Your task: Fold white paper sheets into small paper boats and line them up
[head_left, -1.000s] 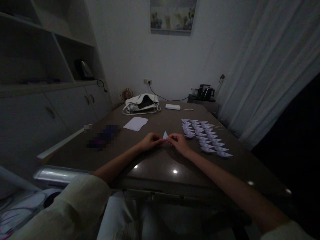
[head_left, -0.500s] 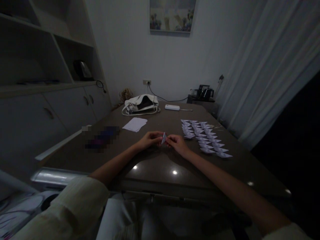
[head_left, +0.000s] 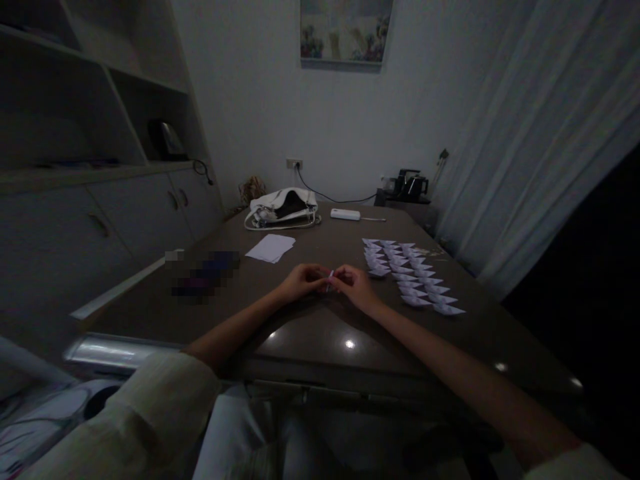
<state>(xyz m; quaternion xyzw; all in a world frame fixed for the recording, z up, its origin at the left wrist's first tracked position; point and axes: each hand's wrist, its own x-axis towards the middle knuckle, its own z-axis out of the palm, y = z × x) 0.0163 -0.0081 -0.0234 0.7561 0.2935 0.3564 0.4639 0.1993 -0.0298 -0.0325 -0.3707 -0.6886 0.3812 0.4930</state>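
Between my two hands, just above the table's middle, is a small folded white paper [head_left: 329, 283], mostly covered by fingers. My left hand [head_left: 302, 281] pinches it from the left, thumb toward the right hand. From the other side my right hand [head_left: 354, 287] grips it with thumb and fingers. Rows of folded white paper boats [head_left: 411, 283] stand to the right of my right hand. A small stack of white paper sheets [head_left: 271, 248] lies beyond my left hand, to the left.
A white handbag [head_left: 283, 208] rests at the table's far side, beside a white power bank [head_left: 345, 214] with a short cable. A blurred dark item [head_left: 206, 275] lies at left on the brown table [head_left: 310, 333]. Black kettles [head_left: 413, 185] stand beyond the far right corner.
The folded paper has turned from an upright pointed shape to a thin, mostly hidden edge. My fingers have closed in over it, thumbs nearer together.
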